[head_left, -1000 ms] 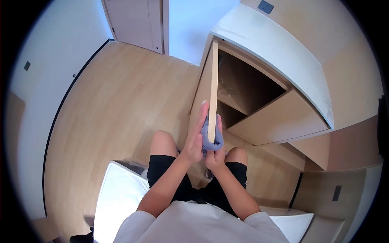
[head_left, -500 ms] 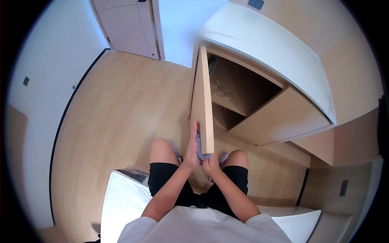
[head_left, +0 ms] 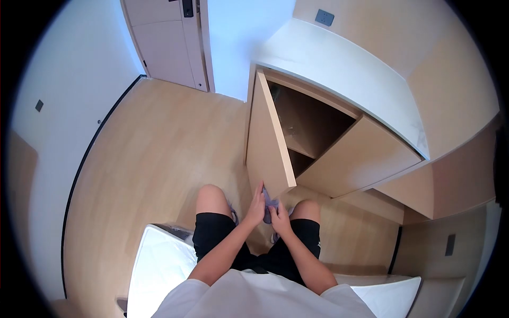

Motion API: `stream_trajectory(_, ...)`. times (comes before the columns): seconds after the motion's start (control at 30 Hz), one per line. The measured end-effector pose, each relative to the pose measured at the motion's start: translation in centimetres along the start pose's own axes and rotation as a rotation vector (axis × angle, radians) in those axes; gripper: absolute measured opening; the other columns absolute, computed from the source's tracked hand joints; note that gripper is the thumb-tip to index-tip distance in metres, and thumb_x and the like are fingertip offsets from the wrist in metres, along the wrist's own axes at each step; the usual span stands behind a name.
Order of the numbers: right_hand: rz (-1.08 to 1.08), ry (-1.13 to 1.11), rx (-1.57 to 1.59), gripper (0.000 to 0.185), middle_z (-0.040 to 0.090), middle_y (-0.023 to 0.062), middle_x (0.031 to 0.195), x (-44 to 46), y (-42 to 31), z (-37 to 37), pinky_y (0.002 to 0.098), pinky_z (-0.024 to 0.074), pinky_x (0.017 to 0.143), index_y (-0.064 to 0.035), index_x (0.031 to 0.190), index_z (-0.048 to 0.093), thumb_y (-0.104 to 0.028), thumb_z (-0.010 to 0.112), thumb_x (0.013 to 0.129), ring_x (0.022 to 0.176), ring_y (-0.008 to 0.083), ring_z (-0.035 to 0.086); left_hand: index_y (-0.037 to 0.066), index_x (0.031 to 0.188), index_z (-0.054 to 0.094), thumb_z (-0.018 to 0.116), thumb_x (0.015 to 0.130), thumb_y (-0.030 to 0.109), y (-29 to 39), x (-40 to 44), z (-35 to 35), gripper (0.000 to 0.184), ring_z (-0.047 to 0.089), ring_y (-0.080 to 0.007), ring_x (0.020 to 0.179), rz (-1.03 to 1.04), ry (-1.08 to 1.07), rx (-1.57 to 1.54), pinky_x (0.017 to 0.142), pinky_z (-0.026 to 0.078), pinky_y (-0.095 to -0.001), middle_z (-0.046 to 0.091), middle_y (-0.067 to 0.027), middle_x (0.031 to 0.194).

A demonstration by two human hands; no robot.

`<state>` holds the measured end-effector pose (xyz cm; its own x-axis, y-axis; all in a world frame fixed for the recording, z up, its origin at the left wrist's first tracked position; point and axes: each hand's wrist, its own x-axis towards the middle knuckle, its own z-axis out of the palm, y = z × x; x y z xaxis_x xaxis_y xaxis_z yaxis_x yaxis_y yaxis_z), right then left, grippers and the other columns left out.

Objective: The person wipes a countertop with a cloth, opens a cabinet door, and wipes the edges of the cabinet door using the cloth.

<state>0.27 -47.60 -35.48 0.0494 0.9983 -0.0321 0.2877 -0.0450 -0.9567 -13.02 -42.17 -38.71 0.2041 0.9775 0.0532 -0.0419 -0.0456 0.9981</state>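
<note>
A purple-grey cloth (head_left: pixel 269 200) is bunched between my two hands, just below the near corner of the open cabinet door (head_left: pixel 268 140). My left hand (head_left: pixel 256 206) presses on the cloth's left side, its fingers fairly straight and close together. On the other side, my right hand (head_left: pixel 280 218) grips the cloth with its thumb laid over it. Both hands appear just clear of the wooden door. Behind the door, the cabinet's dark inside (head_left: pixel 313 114) shows a shelf with something small and clear on it.
A second cabinet door (head_left: pixel 358 156) is closed on the right, under a white countertop (head_left: pixel 339 69). My knees are bent on either side of my hands. A white mattress (head_left: pixel 159 270) is beneath me. Wooden floor (head_left: pixel 143 175) stretches left towards a room door (head_left: pixel 164 47).
The cabinet door has swung rightward, towards closing. My hands have come off its edge with the cloth, and my right hand has moved out from under the corner. The view has shifted slightly.
</note>
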Motion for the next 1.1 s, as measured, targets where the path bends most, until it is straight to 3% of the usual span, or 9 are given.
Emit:
stream_trajectory(0.1,0.069,0.041,0.037,0.046,0.071,0.0192,0.126,-0.5,-1.0,-0.5,0.0346,0.0514,0.102,0.0023,0.146,0.055,-0.018,0.065,0.105,0.116,0.0244,0.068,0.002,0.152,0.047,0.049,0.111,0.032,-1.0,-0.6,-0.8,0.051,0.047,-0.0378,0.145,-0.006,0.074,0.080,0.129,0.022,-0.0412,0.050,-0.0223,0.154)
stream_trajectory(0.2,0.117,0.092,0.036,0.039,0.073,0.0112,0.121,-1.0,-2.5,-1.2,0.0321,0.0523,0.100,0.0030,0.139,0.061,-0.015,0.067,0.105,0.112,0.0161,0.067,0.005,0.139,0.059,0.065,0.103,0.037,3.3,-1.9,-2.6,0.048,0.056,-0.0370,0.133,0.003,0.027,0.419,0.125,0.030,-0.0410,0.064,-0.0182,0.137)
stream_trajectory(0.3,0.047,0.125,0.104,0.041,0.072,0.0097,0.122,-0.6,-4.9,-2.8,0.0324,0.0524,0.100,0.0023,0.140,0.062,-0.013,0.070,0.103,0.113,0.0174,0.066,0.005,0.130,0.065,0.073,0.099,0.040,9.9,-2.4,-4.2,0.048,0.066,-0.0298,0.117,0.026,-0.120,0.524,0.110,0.046,-0.0377,0.072,-0.0140,0.118)
stream_trajectory(0.43,-0.123,-0.009,0.036,0.053,0.072,0.0123,0.125,-1.4,-15.1,-5.8,0.0340,0.0526,0.102,-0.0021,0.141,0.063,-0.013,0.079,0.092,0.116,0.0207,0.068,0.002,0.113,0.073,0.079,0.097,0.028,18.2,-3.5,-5.2,0.032,0.066,-0.0120,0.088,-0.128,-0.280,0.148,0.081,0.055,-0.0298,0.074,-0.0070,0.094)
stream_trajectory(0.53,-0.278,-0.091,-0.048,0.055,0.069,0.0120,0.129,-1.9,-22.4,-8.1,0.0331,0.0500,0.105,-0.0033,0.140,0.064,-0.013,0.081,0.089,0.120,0.0203,0.065,0.002,0.117,0.075,0.080,0.097,0.028,24.5,-4.0,-7.3,0.033,0.067,-0.0107,0.092,-0.144,-0.304,0.068,0.083,0.054,-0.0289,0.075,-0.0076,0.099)
stream_trajectory(0.7,-0.526,-0.165,-0.118,0.052,0.064,0.0110,0.120,0.2,-30.3,-9.8,0.0340,0.0473,0.102,-0.0057,0.136,0.066,-0.006,0.078,0.086,0.115,0.0248,0.062,0.009,0.105,0.081,0.082,0.090,0.023,33.0,-1.6,-10.5,0.020,0.068,-0.0194,0.079,0.320,-0.118,0.375,0.071,0.053,-0.0331,0.070,-0.0070,0.086)
stream_trajectory(0.83,-0.763,0.044,-0.399,0.036,0.061,0.0136,0.107,6.7,-36.1,-10.0,0.0387,0.0511,0.092,-0.0042,0.115,0.072,-0.002,0.079,0.079,0.103,0.0319,0.063,0.015,0.107,0.083,0.084,0.085,0.020,37.5,4.2,-12.2,0.023,0.064,-0.0254,0.081,0.453,0.164,0.701,0.072,0.053,-0.0374,0.066,-0.0069,0.087)
stream_trajectory(1.0,-1.139,0.499,-0.635,0.023,0.063,0.0123,0.107,15.9,-40.5,-8.1,0.0442,0.0511,0.090,-0.0063,0.098,0.068,0.001,0.075,0.077,0.104,0.0340,0.063,0.016,0.112,0.082,0.080,0.082,0.009,39.4,11.7,-12.1,0.031,0.063,-0.0277,0.095,0.921,0.527,0.754,0.079,0.053,-0.0382,0.067,-0.0071,0.103)
stream_trajectory(1.1,-1.081,0.442,-0.839,0.022,0.064,0.0101,0.107,19.0,-37.6,-7.4,0.0452,0.0506,0.090,-0.0099,0.094,0.066,-0.001,0.073,0.075,0.103,0.0331,0.063,0.014,0.115,0.080,0.073,0.082,-0.003,34.3,14.9,-12.0,0.037,0.064,-0.0272,0.099,0.745,0.445,0.762,0.084,0.055,-0.0378,0.068,-0.0066,0.108)
